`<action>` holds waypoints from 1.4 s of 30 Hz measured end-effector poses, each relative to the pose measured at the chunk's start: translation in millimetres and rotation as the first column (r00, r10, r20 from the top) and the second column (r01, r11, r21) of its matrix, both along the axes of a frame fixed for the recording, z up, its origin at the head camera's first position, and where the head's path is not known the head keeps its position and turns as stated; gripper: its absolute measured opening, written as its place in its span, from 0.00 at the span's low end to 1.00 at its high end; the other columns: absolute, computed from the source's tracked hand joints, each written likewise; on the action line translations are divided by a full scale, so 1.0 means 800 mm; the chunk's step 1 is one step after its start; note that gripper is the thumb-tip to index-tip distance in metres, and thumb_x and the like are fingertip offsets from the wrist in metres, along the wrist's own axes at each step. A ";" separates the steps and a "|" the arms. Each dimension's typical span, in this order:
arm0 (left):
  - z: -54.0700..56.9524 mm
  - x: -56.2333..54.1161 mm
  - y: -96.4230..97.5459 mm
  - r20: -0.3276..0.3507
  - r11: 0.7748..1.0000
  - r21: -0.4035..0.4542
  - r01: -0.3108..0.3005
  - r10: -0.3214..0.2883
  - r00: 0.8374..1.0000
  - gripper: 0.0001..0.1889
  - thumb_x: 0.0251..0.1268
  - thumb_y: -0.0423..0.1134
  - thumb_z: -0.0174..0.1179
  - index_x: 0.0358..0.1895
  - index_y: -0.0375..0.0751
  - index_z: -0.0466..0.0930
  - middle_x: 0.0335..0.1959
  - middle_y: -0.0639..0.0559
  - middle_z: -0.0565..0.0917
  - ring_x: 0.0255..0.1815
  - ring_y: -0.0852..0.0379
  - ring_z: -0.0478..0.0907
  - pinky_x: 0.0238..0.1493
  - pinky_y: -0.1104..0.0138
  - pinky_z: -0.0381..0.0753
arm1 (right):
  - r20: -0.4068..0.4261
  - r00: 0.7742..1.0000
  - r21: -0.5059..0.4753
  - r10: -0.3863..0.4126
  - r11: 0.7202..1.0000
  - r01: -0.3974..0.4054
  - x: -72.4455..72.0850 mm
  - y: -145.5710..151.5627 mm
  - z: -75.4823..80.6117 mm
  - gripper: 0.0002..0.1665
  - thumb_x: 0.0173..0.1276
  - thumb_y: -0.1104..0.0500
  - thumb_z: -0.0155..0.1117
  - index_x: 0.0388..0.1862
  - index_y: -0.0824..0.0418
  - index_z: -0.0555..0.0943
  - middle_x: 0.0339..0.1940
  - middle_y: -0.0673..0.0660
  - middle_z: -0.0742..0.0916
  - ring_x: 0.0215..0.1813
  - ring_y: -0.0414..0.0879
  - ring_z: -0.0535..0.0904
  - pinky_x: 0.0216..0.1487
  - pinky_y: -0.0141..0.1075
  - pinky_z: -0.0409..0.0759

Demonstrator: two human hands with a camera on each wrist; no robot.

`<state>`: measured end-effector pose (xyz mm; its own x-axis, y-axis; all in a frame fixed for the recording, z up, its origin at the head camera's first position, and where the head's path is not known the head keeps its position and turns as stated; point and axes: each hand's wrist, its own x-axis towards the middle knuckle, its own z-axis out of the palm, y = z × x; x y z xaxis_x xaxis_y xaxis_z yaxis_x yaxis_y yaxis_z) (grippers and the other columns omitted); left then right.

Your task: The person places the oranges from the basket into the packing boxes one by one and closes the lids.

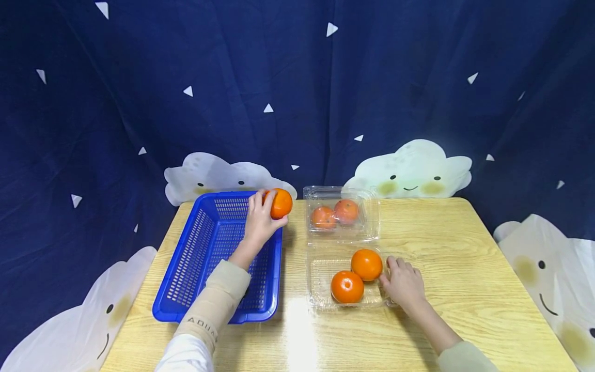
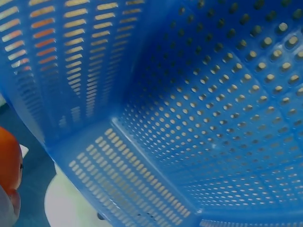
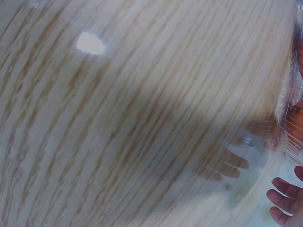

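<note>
Above the right rim of a blue plastic basket (image 1: 275,289), my left hand (image 1: 261,222) grips a round, shiny orange fruit (image 1: 281,203). That fruit (image 2: 9,161) also shows at the left edge of the left wrist view. My right hand (image 1: 405,283) is beside the right edge of a clear plastic tray (image 1: 321,299), its fingers loosely bent and holding nothing; whether they touch the plastic I cannot tell. In the tray sit two more fruits, a front one (image 1: 347,287) and a rear one (image 1: 366,264). The right wrist view catches several fingertips (image 3: 281,201).
Behind the tray, clear plastic (image 1: 341,192) covers or holds two reddish-orange fruits (image 1: 346,212); I cannot tell which. All stands on a light wooden table (image 1: 432,222). A dark blue curtain (image 1: 297,77) with clouds and triangles hangs behind.
</note>
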<state>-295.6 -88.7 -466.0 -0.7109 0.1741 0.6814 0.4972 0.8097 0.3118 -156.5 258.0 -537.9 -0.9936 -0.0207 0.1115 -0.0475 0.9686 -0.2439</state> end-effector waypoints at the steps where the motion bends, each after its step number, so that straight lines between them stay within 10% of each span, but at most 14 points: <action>1: 0.001 0.001 0.002 -0.003 1.000 -0.005 0.010 -0.010 1.000 0.33 0.37 0.45 0.69 0.52 0.41 0.71 0.51 0.39 0.68 0.49 0.41 0.65 0.48 0.52 0.74 | -0.001 1.000 0.000 0.001 1.000 -0.001 0.000 0.000 0.000 0.20 0.58 0.51 0.58 0.43 0.63 0.71 0.42 0.64 0.78 0.42 0.61 0.74 0.41 0.55 0.69; 13: 0.003 0.018 0.027 -0.078 0.978 -0.099 0.185 -0.193 0.978 0.35 0.31 0.44 0.73 0.51 0.41 0.72 0.50 0.40 0.70 0.48 0.43 0.67 0.45 0.55 0.77 | 0.000 1.000 -0.003 0.002 1.000 -0.002 0.000 0.000 0.002 0.20 0.58 0.52 0.58 0.44 0.64 0.71 0.41 0.65 0.78 0.42 0.61 0.74 0.41 0.55 0.69; 23: 0.005 0.032 0.045 0.004 0.930 -0.212 0.301 -0.307 0.952 0.35 0.34 0.47 0.72 0.52 0.42 0.73 0.53 0.40 0.70 0.50 0.44 0.68 0.47 0.56 0.76 | 0.009 1.000 -0.010 -0.006 1.000 0.006 0.001 0.000 0.002 0.20 0.58 0.52 0.58 0.44 0.63 0.71 0.41 0.64 0.78 0.42 0.61 0.74 0.41 0.55 0.69; 37: 0.000 0.048 0.064 0.098 0.801 -0.417 0.430 -0.431 0.897 0.34 0.40 0.51 0.68 0.56 0.45 0.71 0.55 0.41 0.69 0.51 0.42 0.69 0.46 0.56 0.77 | -0.002 1.000 -0.012 -0.001 1.000 0.001 0.001 0.000 0.002 0.19 0.57 0.52 0.58 0.42 0.62 0.71 0.39 0.62 0.79 0.40 0.59 0.74 0.39 0.54 0.70; 42: -0.002 0.052 0.069 0.176 0.726 -0.452 0.519 -0.497 0.850 0.34 0.40 0.51 0.69 0.56 0.47 0.70 0.55 0.43 0.69 0.52 0.44 0.68 0.49 0.57 0.76 | -0.007 1.000 -0.010 -0.004 1.000 0.004 0.001 -0.001 0.002 0.19 0.57 0.52 0.58 0.43 0.63 0.71 0.39 0.63 0.79 0.40 0.60 0.75 0.40 0.54 0.70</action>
